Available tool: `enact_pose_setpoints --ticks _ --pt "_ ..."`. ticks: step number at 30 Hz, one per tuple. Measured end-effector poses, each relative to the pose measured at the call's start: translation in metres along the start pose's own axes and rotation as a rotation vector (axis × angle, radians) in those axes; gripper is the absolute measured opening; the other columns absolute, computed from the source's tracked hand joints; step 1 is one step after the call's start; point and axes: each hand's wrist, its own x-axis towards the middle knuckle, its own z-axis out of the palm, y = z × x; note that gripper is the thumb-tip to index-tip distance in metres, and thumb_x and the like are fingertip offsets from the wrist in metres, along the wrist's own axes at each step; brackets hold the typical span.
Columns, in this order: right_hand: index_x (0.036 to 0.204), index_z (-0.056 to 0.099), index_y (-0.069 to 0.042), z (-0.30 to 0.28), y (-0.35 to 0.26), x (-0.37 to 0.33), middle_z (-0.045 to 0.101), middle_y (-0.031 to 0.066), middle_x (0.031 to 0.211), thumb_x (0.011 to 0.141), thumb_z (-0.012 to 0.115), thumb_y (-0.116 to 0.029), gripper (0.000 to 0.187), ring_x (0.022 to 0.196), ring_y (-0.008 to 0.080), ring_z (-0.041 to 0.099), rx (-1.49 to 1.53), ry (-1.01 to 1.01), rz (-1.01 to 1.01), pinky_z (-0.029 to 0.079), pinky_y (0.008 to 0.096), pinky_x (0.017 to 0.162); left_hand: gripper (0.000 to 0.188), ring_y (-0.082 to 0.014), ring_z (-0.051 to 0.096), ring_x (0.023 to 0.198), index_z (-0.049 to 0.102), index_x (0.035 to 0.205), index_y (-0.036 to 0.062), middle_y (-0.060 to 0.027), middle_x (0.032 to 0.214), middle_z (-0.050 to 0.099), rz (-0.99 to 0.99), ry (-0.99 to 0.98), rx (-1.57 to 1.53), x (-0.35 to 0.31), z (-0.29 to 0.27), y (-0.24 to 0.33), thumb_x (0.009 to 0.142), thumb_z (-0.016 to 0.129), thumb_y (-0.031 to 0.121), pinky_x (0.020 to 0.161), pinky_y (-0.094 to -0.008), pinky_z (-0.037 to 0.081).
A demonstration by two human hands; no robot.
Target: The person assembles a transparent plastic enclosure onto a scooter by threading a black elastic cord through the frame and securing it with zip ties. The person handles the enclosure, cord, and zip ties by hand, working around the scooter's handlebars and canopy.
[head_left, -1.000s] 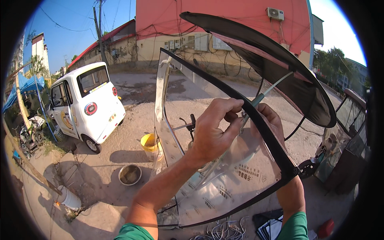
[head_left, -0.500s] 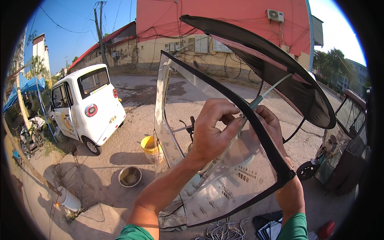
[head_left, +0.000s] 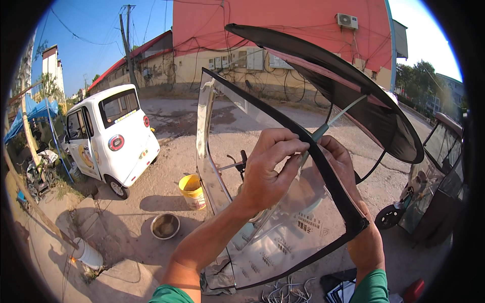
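A clear plastic panel (head_left: 290, 242) with a black edge strip (head_left: 331, 171) stands tilted in front of me. My left hand (head_left: 275, 166) is on its near side, thumb and fingertips pinched together against the black strip; what lies between them is hidden. Beyond the strip, my right hand (head_left: 337, 154) curls its fingers close behind it, and its forearm passes behind the panel. Between the two hands runs a green pole (head_left: 319, 133), thinning to a pale shaft that reaches the black umbrella-like canopy (head_left: 374, 116). A bare metal frame (head_left: 203, 131) borders the panel's left side.
A yellow bucket (head_left: 192, 192) and a round basin (head_left: 165, 225) stand on the ground at left, with a white bucket (head_left: 88, 252) nearer. Beyond them is a small white car (head_left: 113, 136). Loose pale strips (head_left: 285, 291) lie below the panel; another vehicle (head_left: 434, 187) stands right.
The left fingertips have closed further together, covering a small shiny spot seen between them before. The right fingers have shifted slightly, and the panel and view have moved a little.
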Motion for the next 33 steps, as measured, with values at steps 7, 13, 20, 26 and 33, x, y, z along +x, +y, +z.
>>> enact_pose_setpoints --ticks 7,13,20,26,33 --pt "0.113 0.066 -0.004 0.005 0.005 0.004 0.063 -0.0054 0.080 0.103 0.068 -0.016 0.015 0.058 -0.0003 0.045 0.015 0.066 -0.031 0.032 0.0180 0.051 0.023 -0.0153 0.064 0.087 0.070 0.106 -0.0001 -0.0087 0.102 0.062 -0.177 -0.015 -0.059 0.001 0.003 0.007 0.085 0.074 -0.008 0.076 -0.0282 0.052" --pt "0.111 0.066 -0.004 -0.004 0.002 0.001 0.058 -0.0073 0.076 0.103 0.069 -0.018 0.016 0.057 -0.0007 0.040 -0.044 0.017 -0.020 0.030 0.0192 0.050 0.027 -0.0153 0.063 0.084 0.070 0.111 -0.0001 -0.0084 0.099 0.064 -0.247 0.010 -0.038 -0.001 0.006 0.012 0.085 0.071 -0.010 0.075 -0.0274 0.051" --pt "0.109 0.066 -0.004 -0.012 -0.002 -0.002 0.058 -0.0055 0.079 0.103 0.068 -0.018 0.016 0.058 -0.0002 0.039 -0.013 0.019 0.004 0.031 0.0196 0.051 0.017 -0.0150 0.063 0.083 0.069 0.103 -0.0014 -0.0082 0.096 0.064 -0.159 0.035 -0.075 0.005 0.018 0.019 0.087 0.072 -0.007 0.077 -0.0289 0.051" --pt "0.113 0.066 -0.002 -0.012 -0.005 -0.002 0.059 -0.0042 0.081 0.103 0.069 -0.021 0.021 0.061 0.0010 0.043 -0.072 0.027 0.030 0.034 0.0201 0.052 0.021 -0.0165 0.062 0.090 0.069 0.104 -0.0010 -0.0094 0.099 0.064 -0.092 -0.049 0.013 0.005 0.014 0.013 0.087 0.069 -0.012 0.081 -0.0302 0.051" --pt "0.111 0.067 -0.001 -0.019 -0.014 -0.002 0.065 -0.0006 0.089 0.101 0.070 -0.023 0.025 0.078 0.0058 0.054 -0.141 -0.027 0.038 0.046 0.0249 0.068 0.019 -0.0162 0.065 0.085 0.071 0.103 -0.0006 -0.0090 0.096 0.066 -0.226 -0.014 -0.019 0.002 0.022 0.013 0.087 0.071 -0.009 0.076 -0.0284 0.052"
